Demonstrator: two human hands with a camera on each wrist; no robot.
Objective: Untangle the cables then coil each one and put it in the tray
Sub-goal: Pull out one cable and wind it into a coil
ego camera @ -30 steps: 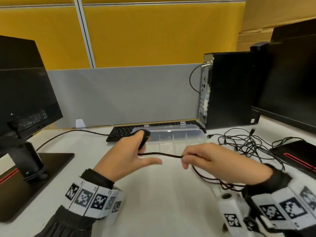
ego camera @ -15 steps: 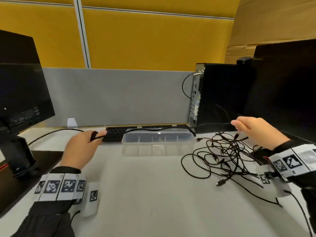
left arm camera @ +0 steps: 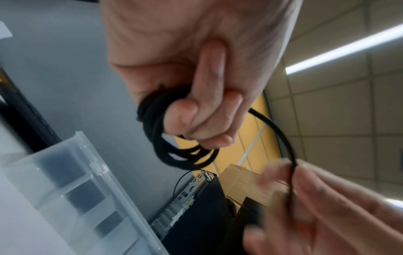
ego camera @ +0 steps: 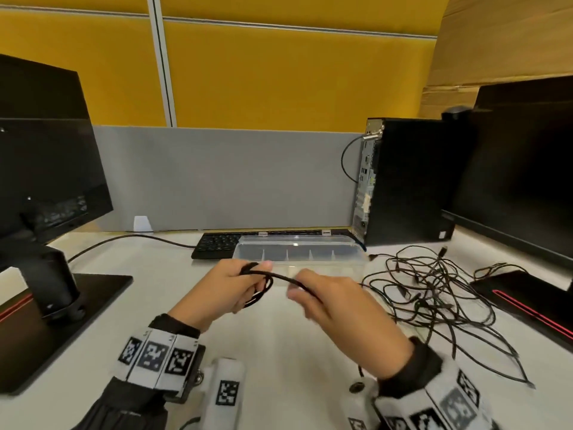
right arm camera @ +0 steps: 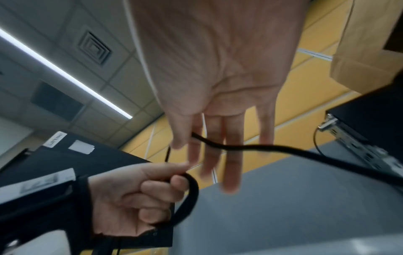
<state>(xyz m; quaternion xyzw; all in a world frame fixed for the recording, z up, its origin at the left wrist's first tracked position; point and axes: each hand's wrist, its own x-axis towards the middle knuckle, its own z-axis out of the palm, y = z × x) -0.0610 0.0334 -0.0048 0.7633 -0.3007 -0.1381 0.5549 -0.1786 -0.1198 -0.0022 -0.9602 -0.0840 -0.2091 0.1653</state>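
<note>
My left hand (ego camera: 248, 283) grips a small coil of black cable (ego camera: 264, 291), with its fingers (left arm camera: 202, 120) curled round the loops (left arm camera: 174, 151). From the coil a strand (ego camera: 285, 278) runs right to my right hand (ego camera: 302, 290), which pinches it between thumb and forefinger (right arm camera: 189, 138) while the other fingers stay straight. Both hands hover just in front of the clear divided tray (ego camera: 341, 262), whose compartments hold nothing. The strand trails on toward a loose tangle of thin black cables (ego camera: 434, 293) lying on the desk at the right.
A black keyboard (ego camera: 217, 243) lies behind the tray, and a PC tower (ego camera: 403, 181) stands at the back right. One monitor (ego camera: 46, 169) with its stand base (ego camera: 62, 321) is on the left, another monitor (ego camera: 521, 175) on the right. A black device with a red stripe (ego camera: 527, 301) lies beside the tangle.
Half a second ago my hands were far apart with the cable stretched between them. Now they have come together in front of the tray, and the left hand holds a larger coil.
</note>
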